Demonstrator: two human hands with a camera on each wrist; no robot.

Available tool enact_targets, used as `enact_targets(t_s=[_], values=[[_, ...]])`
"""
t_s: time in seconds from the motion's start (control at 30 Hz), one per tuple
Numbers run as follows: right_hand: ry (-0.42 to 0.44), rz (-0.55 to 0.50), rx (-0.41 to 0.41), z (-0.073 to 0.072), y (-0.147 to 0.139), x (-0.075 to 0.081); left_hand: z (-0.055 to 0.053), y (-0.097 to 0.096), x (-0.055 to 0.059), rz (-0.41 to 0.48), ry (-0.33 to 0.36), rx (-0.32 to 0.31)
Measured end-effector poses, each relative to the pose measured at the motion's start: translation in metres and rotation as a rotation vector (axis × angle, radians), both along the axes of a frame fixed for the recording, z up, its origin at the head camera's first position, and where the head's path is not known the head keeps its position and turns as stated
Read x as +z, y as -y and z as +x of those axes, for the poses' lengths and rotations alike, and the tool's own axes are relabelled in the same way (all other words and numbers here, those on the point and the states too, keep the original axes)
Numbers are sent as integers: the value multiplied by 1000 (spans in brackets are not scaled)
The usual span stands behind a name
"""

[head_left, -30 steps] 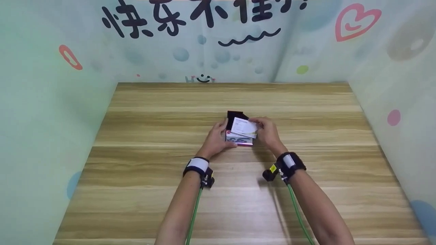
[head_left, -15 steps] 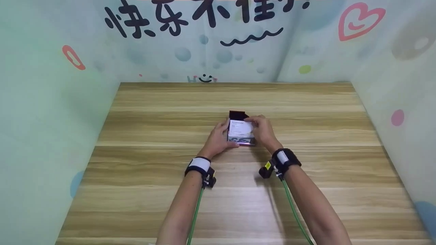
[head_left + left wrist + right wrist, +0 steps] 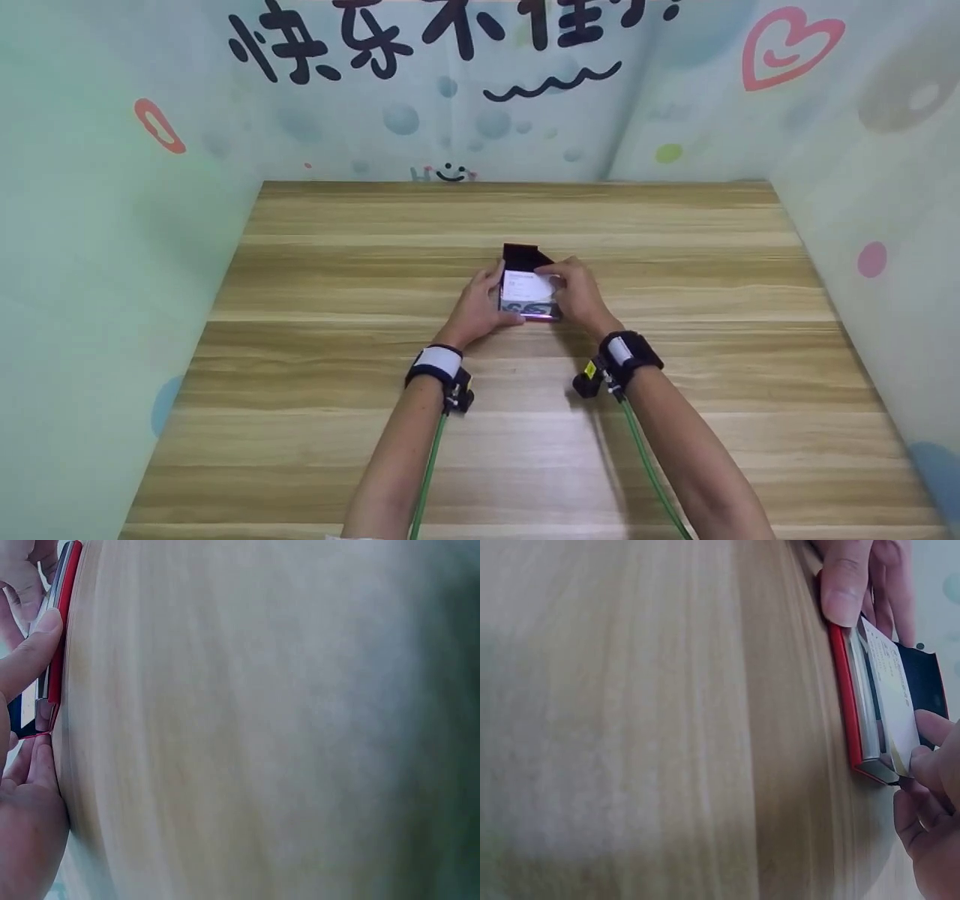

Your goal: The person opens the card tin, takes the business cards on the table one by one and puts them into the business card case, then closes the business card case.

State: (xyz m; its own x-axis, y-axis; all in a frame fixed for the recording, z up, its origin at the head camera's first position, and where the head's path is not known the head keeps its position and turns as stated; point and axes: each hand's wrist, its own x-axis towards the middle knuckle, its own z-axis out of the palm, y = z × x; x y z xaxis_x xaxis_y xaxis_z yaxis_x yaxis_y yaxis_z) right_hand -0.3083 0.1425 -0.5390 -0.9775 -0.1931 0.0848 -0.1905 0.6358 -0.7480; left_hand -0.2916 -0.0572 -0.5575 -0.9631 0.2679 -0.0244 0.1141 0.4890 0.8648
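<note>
A card case (image 3: 847, 690) with a red outer edge and a silver-coloured frame lies on the wooden table. Its black flap (image 3: 519, 256) stands folded out at the far side. Over the case lies a white printed business card (image 3: 525, 286), roughly in line with it. My left hand (image 3: 477, 306) grips the case from the left, thumb along the near edge and fingers at the left side. At the card's right edge, my right hand (image 3: 582, 294) pinches the card between thumb and fingers. A grey patterned part of the case shows below the card.
The wood-grain table (image 3: 360, 247) reaches back to a printed cloth wall (image 3: 360, 135), with similar walls at left and right. Each wrist wears a strapped camera, and a green cable (image 3: 651, 457) runs back along each forearm.
The business card, tilted and set off to the right a second ago, has been straightened over the case and slid slightly nearer. My right hand moved left with it; my left hand stayed put.
</note>
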Motion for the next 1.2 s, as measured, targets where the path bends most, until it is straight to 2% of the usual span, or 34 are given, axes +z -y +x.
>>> enact_targets(t_s=[0.13,0.33,0.43,0.73,1.03,1.2], values=[[-19,7,15,4,0,-3,0,0,0,1,-6,-2],[-96,41,37,10,2,-7,-1,0,-2,32,-45,-20],[-115,52,32,12,3,-7,-2,0,-2,36,-36,-16],[-59,100,-14,20,5,-4,-1,-2,-2,58,-23,-4],[-218,210,13,27,8,-10,0,-1,-2,32,-34,-6],[-274,252,30,31,8,-14,0,-2,-4,61,-23,-8]])
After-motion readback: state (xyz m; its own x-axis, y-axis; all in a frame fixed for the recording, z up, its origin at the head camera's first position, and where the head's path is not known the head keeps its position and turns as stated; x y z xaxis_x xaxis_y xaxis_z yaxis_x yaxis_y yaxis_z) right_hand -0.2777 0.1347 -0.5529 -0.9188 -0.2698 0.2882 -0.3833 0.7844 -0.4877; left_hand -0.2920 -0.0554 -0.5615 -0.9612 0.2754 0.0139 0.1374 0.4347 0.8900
